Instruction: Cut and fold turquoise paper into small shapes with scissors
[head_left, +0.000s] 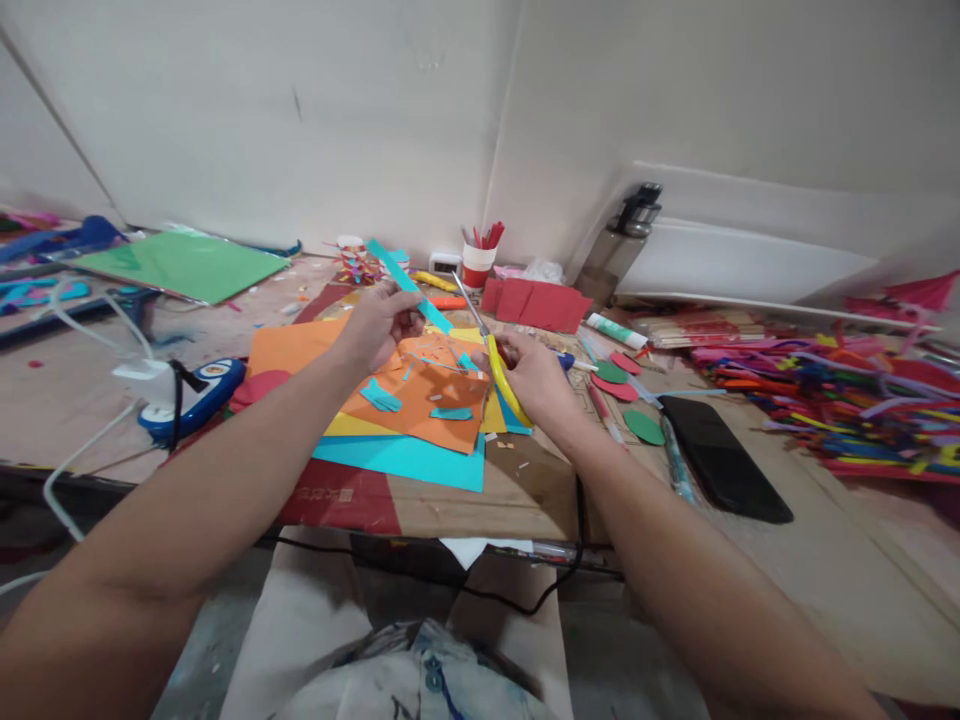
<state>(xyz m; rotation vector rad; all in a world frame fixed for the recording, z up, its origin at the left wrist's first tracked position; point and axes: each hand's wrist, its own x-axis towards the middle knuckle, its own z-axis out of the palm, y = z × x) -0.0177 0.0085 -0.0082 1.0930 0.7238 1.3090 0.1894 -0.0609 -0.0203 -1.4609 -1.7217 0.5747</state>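
Observation:
My left hand (388, 325) pinches a long blue paper strip (409, 283) that slants down to the right. In my right hand (536, 375) is a pair of scissors (498, 368) with yellow handles, its blades pointing up and away, just right of the strip's lower end. Whether the blades are parted I cannot tell. Below both hands lie orange paper sheets (442, 430), with small cut blue paper pieces (381, 396) and scraps on top. A light blue sheet (420, 462) sticks out underneath, on a cardboard mat (525, 505).
A black phone (724, 460) and pipe cleaners (840, 400) lie to the right. Behind stand a paper cup (478, 264) with red sticks and a dark bottle (616, 245). At left are a blue power strip (191, 402) with cables and a green paper pack (187, 262).

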